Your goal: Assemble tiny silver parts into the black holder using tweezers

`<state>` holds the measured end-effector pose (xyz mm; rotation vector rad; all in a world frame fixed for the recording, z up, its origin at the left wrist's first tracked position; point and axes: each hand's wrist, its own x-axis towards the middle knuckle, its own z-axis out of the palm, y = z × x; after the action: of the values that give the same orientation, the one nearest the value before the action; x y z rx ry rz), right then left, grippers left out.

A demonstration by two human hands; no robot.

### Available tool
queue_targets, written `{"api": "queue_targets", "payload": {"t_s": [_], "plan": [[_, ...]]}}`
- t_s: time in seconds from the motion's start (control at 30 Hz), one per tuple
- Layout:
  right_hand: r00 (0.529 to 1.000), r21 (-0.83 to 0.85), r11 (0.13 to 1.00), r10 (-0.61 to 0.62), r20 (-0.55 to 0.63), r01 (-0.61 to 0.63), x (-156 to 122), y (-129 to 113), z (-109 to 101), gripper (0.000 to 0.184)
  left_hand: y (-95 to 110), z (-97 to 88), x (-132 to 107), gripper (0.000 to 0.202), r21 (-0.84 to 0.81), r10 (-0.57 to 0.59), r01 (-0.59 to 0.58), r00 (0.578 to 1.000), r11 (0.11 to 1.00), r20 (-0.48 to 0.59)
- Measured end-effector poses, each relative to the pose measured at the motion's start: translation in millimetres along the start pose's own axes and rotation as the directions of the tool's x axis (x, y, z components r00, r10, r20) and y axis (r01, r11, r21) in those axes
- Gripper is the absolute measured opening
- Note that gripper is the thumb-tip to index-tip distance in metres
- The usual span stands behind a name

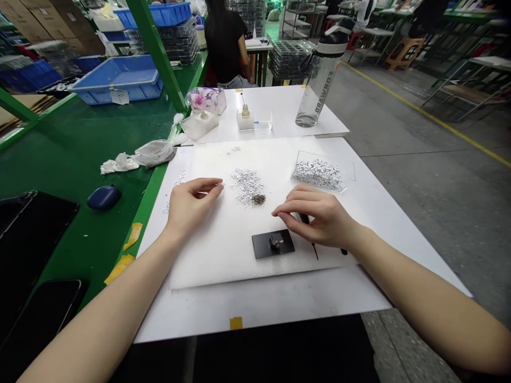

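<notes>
The left hand (192,206) pinches thumb and forefinger together just above the white plastic board (223,260), with a tiny glint at the fingertips (217,184); whether a piece sits between them is too small to tell. The right hand (319,219) arches over a thin black tool (314,249), but it cannot be told whether the fingers grip it or only rest on it.

Between the hands lies a loose heap of silver pieces (246,186), with a small dark pile (258,199) at its lower edge. A few stray pieces (181,177) sit beyond the left hand. Past the right hand, a clear plastic tray (318,174) carries a dense mass of similar silver bits. Just below the heap, a black pad (273,243) bears a small metal block (276,242). No finished item or ordered row shows on the board; most pieces lie in heaps. Farther along the white surface (263,314) stands a clear acrylic holder (245,120).
</notes>
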<state>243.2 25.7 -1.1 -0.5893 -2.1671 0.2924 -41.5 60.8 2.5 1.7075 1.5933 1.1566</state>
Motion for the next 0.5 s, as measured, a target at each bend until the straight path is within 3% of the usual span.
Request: {"api": "queue_targets", "payload": {"t_s": [0.17, 0.33, 0.5], "plan": [[1.000, 0.035, 0.999, -0.006, -0.019, 0.006, 2, -7, 0, 0.017, 19, -5.5, -16, 0.018, -0.072, 0.132, -0.134, 0.991, 0.988, -0.039], [0.999, 0.134, 0.990, -0.027, -0.042, 0.032, 3, -23, 8, 0.023, 43, -2.2, -55, 0.014, -0.258, 0.244, -0.191, 0.950, 0.947, 0.194], [0.994, 0.278, 0.958, -0.054, -0.090, 0.077, 0, -28, 13, 0.024, 46, 9.2, -71, 0.039, -0.521, 0.277, -0.019, 0.863, 0.853, 0.422]]}}
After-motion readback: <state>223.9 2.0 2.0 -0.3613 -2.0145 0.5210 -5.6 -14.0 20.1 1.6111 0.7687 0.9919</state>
